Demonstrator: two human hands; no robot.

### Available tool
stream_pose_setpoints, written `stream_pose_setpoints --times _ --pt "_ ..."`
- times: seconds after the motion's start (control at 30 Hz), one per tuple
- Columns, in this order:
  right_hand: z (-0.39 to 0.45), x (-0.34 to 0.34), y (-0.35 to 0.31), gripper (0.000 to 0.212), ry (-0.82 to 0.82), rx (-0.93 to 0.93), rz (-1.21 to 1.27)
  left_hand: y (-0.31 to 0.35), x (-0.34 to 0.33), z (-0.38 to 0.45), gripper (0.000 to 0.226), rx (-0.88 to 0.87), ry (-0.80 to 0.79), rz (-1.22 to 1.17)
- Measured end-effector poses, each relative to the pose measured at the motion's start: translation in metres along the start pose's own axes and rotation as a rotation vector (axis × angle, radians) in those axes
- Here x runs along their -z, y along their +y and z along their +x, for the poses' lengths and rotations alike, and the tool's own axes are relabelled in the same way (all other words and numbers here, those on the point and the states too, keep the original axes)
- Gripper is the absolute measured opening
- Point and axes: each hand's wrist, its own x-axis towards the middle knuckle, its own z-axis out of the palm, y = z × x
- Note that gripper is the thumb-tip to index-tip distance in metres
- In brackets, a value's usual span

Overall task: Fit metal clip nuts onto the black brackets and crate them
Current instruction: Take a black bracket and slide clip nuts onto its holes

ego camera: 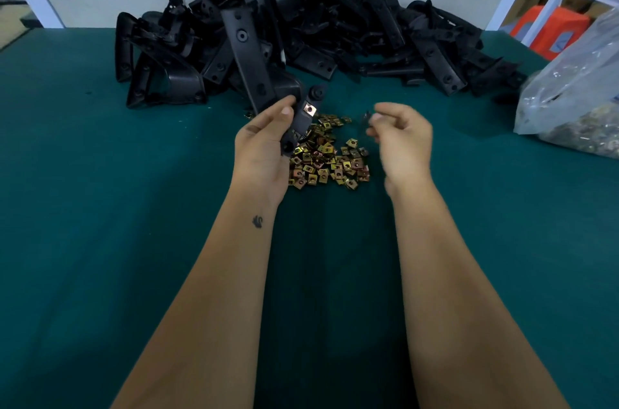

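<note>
Bench: green felt-covered table (100, 207), white wall panel behind it, shelving and an orange stool off to the right.
Left grip: left hand (264, 144) is clenched around a black bracket (258, 73), thumb on top of it, the long arm of the part rising up and away from the palm.
Fitted nut: one clip nut (310, 111) already sits on the bracket's short tab, just beside the thumb tip.
Right grip: right hand (398, 137) is blurred; thumb and forefinger pinch what looks like a small metal piece, probably another nut, but I cannot tell for sure.
Gap: the two hands are near each other, not touching, above the loose nuts.
Supply: loose clip nuts (330, 157) lie heaped on the felt between and below the hands; a clear bag of nuts (576, 100) rests at the right edge.
Stock: bracket pile (301, 23) lies against the wall, well beyond the hands.
Crate: none in view.
Doing it well: judged from here, steady the bracket, turn the nut's open mouth toward the next bare tab, slide it square until its hole lines up.
Risk: a skewed nut may jam or spring off.
</note>
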Motion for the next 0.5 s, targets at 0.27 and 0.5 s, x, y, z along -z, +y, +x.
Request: stream_pose_setpoints --times 0.27,0.5 --pt "0.001 0.011 -0.004 0.018 -0.124 0.025 -0.705 0.0 0.005 0.005 0.016 0.012 0.033 -0.069" --pt "0.004 0.018 -0.005 0.033 -0.354 0.057 -0.817 -0.002 0.001 0.005 0.016 0.023 0.032 -0.039"
